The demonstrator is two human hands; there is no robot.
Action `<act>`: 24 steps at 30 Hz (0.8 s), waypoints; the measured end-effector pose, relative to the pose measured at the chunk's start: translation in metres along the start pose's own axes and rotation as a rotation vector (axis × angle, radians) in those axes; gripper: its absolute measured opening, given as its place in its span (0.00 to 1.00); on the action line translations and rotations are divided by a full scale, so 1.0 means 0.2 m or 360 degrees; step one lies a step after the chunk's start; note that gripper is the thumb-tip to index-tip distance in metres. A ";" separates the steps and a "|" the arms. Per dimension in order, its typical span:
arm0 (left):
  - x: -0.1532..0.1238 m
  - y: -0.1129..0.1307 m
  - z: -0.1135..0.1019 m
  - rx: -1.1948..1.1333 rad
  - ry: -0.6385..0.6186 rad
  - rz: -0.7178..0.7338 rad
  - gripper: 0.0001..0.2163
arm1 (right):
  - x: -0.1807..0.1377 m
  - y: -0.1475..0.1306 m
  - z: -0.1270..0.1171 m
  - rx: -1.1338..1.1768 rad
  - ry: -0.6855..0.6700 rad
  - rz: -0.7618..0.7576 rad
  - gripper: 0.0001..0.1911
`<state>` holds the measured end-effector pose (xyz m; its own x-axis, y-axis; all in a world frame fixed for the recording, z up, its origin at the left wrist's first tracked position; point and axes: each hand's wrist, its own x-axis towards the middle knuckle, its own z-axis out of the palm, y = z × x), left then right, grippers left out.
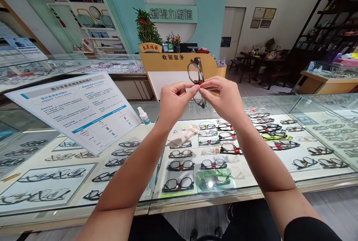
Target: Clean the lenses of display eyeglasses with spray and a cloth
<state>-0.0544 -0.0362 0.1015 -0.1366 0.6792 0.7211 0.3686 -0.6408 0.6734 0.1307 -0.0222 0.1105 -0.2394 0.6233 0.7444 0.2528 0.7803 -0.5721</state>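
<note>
A pair of dark-framed eyeglasses [192,70] is held up in front of me, turned on end, one lens above my fingers and the other below. My left hand [177,99] pinches the frame near its middle between thumb and fingers. From the other side, my right hand [220,94] pinches the same frame, its thumb close to the left one. A small red-brown patch shows on the frame at the fingertips. Beneath the hands, a pale folded cloth [183,136] lies on the glass display counter [192,200].
Rows of eyeglasses [179,184] lie inside the counter. A white spray bottle [143,115] stands on top, beside a large printed sheet [75,110] at the left. Beyond is a wooden cashier desk [181,64] with a potted plant [147,27]. Another display case [327,75] stands far right.
</note>
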 end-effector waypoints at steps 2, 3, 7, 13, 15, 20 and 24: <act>0.00 0.00 0.00 -0.0015 -0.0001 -0.0048 0.20 | -0.01 -0.02 -0.01 -0.0033 -0.0033 0.0012 0.14; 0.01 -0.01 0.00 -0.0024 -0.0007 -0.0072 0.20 | -0.01 -0.03 -0.02 -0.0046 -0.0052 0.0021 0.13; 0.01 -0.03 0.01 -0.0034 -0.0010 -0.0105 0.18 | -0.01 -0.06 -0.09 -0.0080 -0.0200 0.0086 0.10; 0.05 -0.11 0.07 0.0135 -0.0150 -0.0099 0.10 | 0.00 0.04 -0.36 -0.0110 -0.0184 0.0159 0.09; 0.09 -0.14 0.13 0.0271 -0.0309 -0.0090 0.09 | -0.04 0.16 -0.45 -0.0208 -0.0145 0.0176 0.10; 0.21 -0.25 0.39 0.0545 -0.1000 -0.0115 0.10 | -0.19 0.53 -0.63 -0.0575 -0.0069 0.0451 0.16; 0.26 -0.37 0.65 0.0790 -0.1428 -0.0105 0.12 | -0.27 0.76 -0.72 -0.0682 -0.0020 0.0670 0.20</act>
<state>0.0311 0.0936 0.0674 0.4923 0.8555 0.1604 0.7518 -0.5108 0.4170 0.3163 0.0544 0.0329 -0.0471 0.8768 0.4786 0.6833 0.3777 -0.6249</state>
